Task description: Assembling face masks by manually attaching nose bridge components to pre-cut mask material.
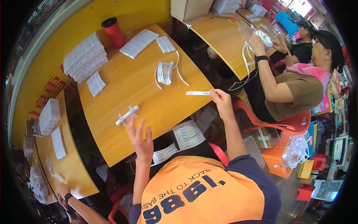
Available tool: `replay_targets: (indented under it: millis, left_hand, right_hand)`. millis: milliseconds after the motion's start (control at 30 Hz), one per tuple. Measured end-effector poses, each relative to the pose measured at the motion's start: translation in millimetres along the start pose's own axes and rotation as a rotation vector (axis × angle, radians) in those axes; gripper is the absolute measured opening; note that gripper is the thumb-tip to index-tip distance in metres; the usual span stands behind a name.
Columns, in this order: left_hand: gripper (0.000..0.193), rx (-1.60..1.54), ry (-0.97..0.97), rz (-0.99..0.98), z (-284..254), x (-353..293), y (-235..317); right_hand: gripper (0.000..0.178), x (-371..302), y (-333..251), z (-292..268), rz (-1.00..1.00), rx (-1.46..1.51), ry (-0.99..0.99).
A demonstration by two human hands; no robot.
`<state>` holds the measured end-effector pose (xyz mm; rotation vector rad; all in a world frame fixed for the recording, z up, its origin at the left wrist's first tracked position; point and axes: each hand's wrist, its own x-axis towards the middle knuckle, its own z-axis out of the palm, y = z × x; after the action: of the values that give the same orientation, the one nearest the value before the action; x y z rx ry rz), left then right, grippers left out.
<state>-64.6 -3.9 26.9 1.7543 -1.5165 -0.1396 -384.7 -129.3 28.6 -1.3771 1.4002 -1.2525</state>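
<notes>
Pinched between the thumb and fingers of my right hand (222, 103) is a narrow white strip with blue print (197, 93), held out level above the table's near right edge. My left hand (140, 139) has its fingers spread over the near edge. Its fingertips are close to a small bundle of white strips (127, 115), one lying across others; I cannot tell if they touch. Across my lap lie sheets of printed white strips (188, 135) and a smaller printed piece (164, 153). Farther back on the table is a small stack of printed strips (165, 73) with loose white bands beside it.
The wooden table (108, 142) also bears a tall stack of folded white strips (85, 58), flatter stacks and a red tumbler (113, 33). Co-workers sit at neighbouring tables; one at right handles a white coil (264, 39). A red chair (276, 119) and an orange box (278, 156) stand at right.
</notes>
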Motion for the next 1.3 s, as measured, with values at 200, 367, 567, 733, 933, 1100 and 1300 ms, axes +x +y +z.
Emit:
replay_targets:
  millis: [200,367,567,733,933,1100,1300]
  left_hand:
    - [0.020,-0.401,-0.154,0.139,0,33,74]
    - [0.022,-0.299,-0.179,0.251,-4,54,88]
    - [0.023,-0.520,-0.652,-0.354,-12,45,60]
    - [0.018,-0.871,-0.268,-0.566,8,19,49]
    - [0.019,-0.772,-0.161,-0.540,-1,19,20]
    - [0.013,-1.176,-0.069,-0.786,-8,28,-6]
    - [0.014,-1.100,0.109,-0.774,-11,24,-22]
  right_hand:
    - [0.014,-19,-50,11,0.273,0.421,-0.326]
    - [0.012,-25,-73,44,0.234,0.239,-0.509]
    - [0.016,-22,-74,78,0.236,0.388,-0.486]
    - [0.020,-53,-64,126,0.332,0.447,-0.512]
    - [0.015,-50,-62,151,0.154,0.220,-0.602]
    - [0.014,-42,-90,168,0.030,-0.200,-0.795]
    - [0.021,-43,-86,200,-0.454,-0.326,-0.670]
